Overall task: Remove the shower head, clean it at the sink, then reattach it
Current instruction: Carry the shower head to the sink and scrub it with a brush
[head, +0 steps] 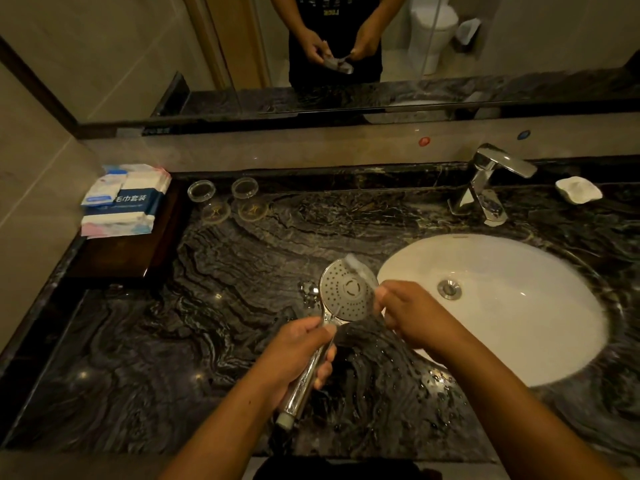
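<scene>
A chrome shower head (343,292) with a round perforated face is held above the dark marble counter, just left of the white oval sink (512,327). My left hand (298,355) is shut around its chrome handle. My right hand (405,310) holds a toothbrush (358,268) whose blurred white head lies against the upper right of the spray face. Water drops cover the counter below my hands.
A chrome faucet (488,181) stands behind the sink, with a white soap dish (578,190) to its right. Two glasses (201,191) and coasters sit at the back. Packaged towels (121,199) lie on a dark tray at the left. A mirror spans the wall.
</scene>
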A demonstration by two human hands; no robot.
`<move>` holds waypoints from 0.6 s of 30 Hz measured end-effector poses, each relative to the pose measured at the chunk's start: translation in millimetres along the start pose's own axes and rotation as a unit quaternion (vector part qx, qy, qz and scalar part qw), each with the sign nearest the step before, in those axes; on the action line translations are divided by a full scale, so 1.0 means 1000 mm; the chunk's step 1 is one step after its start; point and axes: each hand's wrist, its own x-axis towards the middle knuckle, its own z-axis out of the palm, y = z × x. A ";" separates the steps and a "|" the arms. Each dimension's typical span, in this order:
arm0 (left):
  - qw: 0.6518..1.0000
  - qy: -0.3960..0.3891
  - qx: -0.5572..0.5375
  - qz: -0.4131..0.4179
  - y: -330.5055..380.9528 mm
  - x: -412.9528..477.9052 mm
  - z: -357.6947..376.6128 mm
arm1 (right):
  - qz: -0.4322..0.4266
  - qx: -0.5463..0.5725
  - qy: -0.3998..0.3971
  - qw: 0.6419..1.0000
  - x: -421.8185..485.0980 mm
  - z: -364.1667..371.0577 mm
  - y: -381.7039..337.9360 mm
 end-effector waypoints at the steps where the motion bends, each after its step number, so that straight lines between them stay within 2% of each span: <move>1: 1.000 0.005 0.006 0.001 -0.002 0.000 0.000 | 0.001 -0.005 -0.055 0.998 -0.002 0.003 0.000; 2: 1.000 0.010 0.012 0.001 -0.003 0.000 -0.001 | -0.002 -0.015 -0.097 0.995 -0.004 0.007 0.002; 3: 1.000 0.013 0.019 0.003 -0.004 0.000 -0.002 | -0.004 -0.013 -0.096 0.995 -0.006 0.010 0.003; 6: 1.000 0.013 0.022 0.006 -0.004 -0.001 -0.002 | 0.000 0.009 0.046 0.999 0.001 0.007 0.007; 7: 1.000 0.014 0.021 0.006 -0.004 -0.002 -0.003 | 0.000 0.009 0.034 0.999 0.001 0.006 0.008; 10: 0.999 0.023 0.028 0.002 -0.008 -0.003 -0.008 | 0.007 0.006 -0.099 0.995 -0.004 0.006 0.010; 11: 0.999 0.025 0.032 0.001 -0.010 -0.004 -0.010 | 0.001 -0.003 -0.085 0.996 -0.003 0.007 0.011; 13: 0.999 0.025 0.037 0.003 -0.011 -0.004 -0.011 | -0.006 0.002 0.014 1.000 0.002 0.006 0.011; 14: 0.999 0.024 0.035 0.005 -0.010 -0.005 -0.010 | -0.004 0.024 0.020 1.000 0.003 0.005 0.012; 15: 0.999 0.022 0.034 0.007 -0.009 -0.005 -0.010 | -0.004 0.043 -0.012 0.999 0.001 0.006 0.010; 17: 0.999 0.022 0.031 0.008 -0.008 -0.004 -0.008 | 0.002 0.044 -0.129 0.991 -0.005 0.011 0.006; 18: 0.999 0.022 0.031 0.008 -0.008 -0.003 -0.007 | -0.004 0.025 -0.147 0.989 -0.006 0.016 0.007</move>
